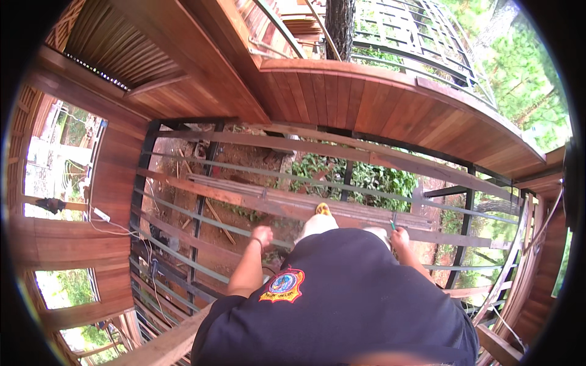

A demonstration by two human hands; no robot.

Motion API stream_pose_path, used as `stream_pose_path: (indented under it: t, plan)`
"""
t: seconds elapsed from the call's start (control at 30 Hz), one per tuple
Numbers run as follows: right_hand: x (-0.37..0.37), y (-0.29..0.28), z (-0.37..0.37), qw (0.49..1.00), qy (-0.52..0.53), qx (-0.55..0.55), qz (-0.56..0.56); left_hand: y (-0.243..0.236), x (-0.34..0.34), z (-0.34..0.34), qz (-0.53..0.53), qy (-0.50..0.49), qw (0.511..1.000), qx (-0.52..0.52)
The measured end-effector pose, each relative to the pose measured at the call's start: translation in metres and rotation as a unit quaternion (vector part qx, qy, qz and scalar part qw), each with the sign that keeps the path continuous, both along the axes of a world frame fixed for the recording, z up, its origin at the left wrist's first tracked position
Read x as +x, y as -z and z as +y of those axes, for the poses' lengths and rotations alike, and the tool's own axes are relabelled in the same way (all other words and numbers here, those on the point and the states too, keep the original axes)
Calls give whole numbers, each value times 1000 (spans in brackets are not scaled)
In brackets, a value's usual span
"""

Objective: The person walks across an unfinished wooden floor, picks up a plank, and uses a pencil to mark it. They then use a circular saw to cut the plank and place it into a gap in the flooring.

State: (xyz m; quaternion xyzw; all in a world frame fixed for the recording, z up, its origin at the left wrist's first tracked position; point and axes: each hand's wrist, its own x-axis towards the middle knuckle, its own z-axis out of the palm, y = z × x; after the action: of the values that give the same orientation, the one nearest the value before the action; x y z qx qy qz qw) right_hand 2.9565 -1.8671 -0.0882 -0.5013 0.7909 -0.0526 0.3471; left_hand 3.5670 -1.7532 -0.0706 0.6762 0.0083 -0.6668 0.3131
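I stand over an open floor of dark metal beams and planks, in light trousers and a yellow patterned shoe (323, 208). My left hand (262, 236) is curled closed at the left of my legs, above the open beams; whatever it holds, if anything, is hidden. At my right, my right hand (400, 237) grips a thin green object (394, 226), perhaps a tool handle, beside a plank. Long narrow boards (293, 206) lie lengthwise across the beams just beyond my foot.
Wooden plank walls (366, 104) border the far side. Below the open framing (470, 213) show soil and plants (378, 183). A white power strip (101, 215) and cables hang at the left. A tree trunk (339, 27) and metal grid stand beyond; loose boards lean at the right.
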Motion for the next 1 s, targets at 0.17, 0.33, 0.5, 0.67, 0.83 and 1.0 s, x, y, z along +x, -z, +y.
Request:
stream_pose_path:
  t: [0.17, 0.33, 0.5, 0.67, 0.83, 1.0]
  plan:
    - [-34, -8, -78, 983, 178, -47, -22, -123, 37, -249, -214, 18, 967, -138]
    - [26, -90, -200, 974, 150, -154, 73, -219, 23, -475, -197, -44, 921, -334]
    - [126, -146, -424, 966, 105, -232, -46, -281, 40, -665, -182, -119, 867, -449]
    - [217, -158, -635, 917, -58, -387, -72, -299, 101, -813, -233, -148, 869, -410]
    - [263, -140, -709, 925, -164, -342, -26, -271, 135, -909, -249, -173, 889, -342]
    - [276, -147, -668, 910, -119, -396, -30, -233, 158, -989, -251, -141, 897, -336]
